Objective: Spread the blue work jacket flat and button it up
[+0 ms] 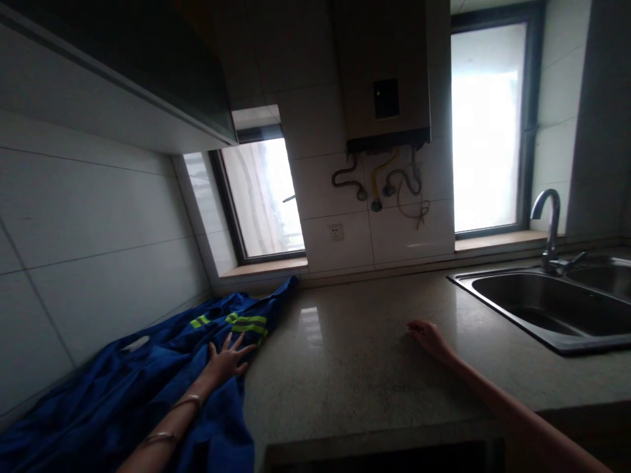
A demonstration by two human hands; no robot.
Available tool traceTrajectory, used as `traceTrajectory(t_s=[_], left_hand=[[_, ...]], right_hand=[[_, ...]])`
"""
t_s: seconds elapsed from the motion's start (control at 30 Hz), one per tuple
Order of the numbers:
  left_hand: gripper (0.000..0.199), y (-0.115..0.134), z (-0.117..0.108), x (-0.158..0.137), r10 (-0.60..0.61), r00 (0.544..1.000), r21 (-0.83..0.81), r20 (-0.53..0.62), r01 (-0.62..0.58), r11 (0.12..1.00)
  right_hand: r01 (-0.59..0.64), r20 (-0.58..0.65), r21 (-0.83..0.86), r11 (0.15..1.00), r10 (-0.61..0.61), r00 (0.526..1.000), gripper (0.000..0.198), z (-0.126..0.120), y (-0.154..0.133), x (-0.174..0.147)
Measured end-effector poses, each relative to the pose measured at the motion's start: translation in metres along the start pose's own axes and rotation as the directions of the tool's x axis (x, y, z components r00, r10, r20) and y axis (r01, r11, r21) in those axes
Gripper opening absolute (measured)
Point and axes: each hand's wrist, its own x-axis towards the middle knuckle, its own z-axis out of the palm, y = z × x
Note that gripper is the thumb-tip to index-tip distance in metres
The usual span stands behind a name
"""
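Blue work clothing point(162, 374) with yellow-green reflective bands lies crumpled over the left end of the countertop point(335, 368). My left hand point(227, 360) rests on the cloth near the bands, open, with its fingers spread. Two bangles circle that wrist. To the right, my right hand point(428, 336) is over the bare stone between the cloth and the sink. Its fingers are curled together, and nothing shows in them. Whether this hand touches the counter I cannot tell. A small white patch point(137, 343) shows on the cloth at the left.
A steel sink point(513, 279) with a curved tap point(553, 223) is set into the counter at the right. A water heater point(384, 72) with hanging pipes is on the back wall, above a socket point(336, 232). An upper cabinet point(123, 85) overhangs the left side. Two windows light the room.
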Motion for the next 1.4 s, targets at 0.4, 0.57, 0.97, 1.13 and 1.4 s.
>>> traceTrajectory(t_s=[0.4, 0.57, 0.97, 1.13, 1.4], left_hand=[[0.048, 0.204, -0.049, -0.014, 0.369, 0.916, -0.157, -0.161, -0.392, 0.906], [0.052, 0.288, -0.055, -0.029, 0.588, 0.799, -0.317, -0.126, -0.594, 0.74], [0.05, 0.307, -0.062, -0.026, 0.682, 0.725, -0.49, -0.098, -0.632, 0.601], [0.052, 0.229, -0.092, 0.013, 0.56, 0.827, -0.534, 0.039, -0.456, 0.712], [0.086, 0.02, -0.046, 0.035, -0.471, 0.868, 0.002, 0.158, 0.477, 0.879]], right_hand=[[0.299, 0.336, -0.322, 0.898, -0.187, 0.923, 0.043, -0.004, -0.039, -0.016], [0.311, 0.331, -0.318, 0.896, -0.203, 0.922, 0.042, -0.008, -0.048, -0.016], [0.28, 0.309, -0.269, 0.922, -0.192, 0.931, 0.041, -0.009, -0.046, -0.016], [0.28, 0.325, -0.269, 0.922, -0.187, 0.927, 0.039, -0.013, -0.05, -0.016], [0.298, 0.279, -0.273, 0.915, -0.221, 0.934, 0.037, -0.011, -0.052, -0.017]])
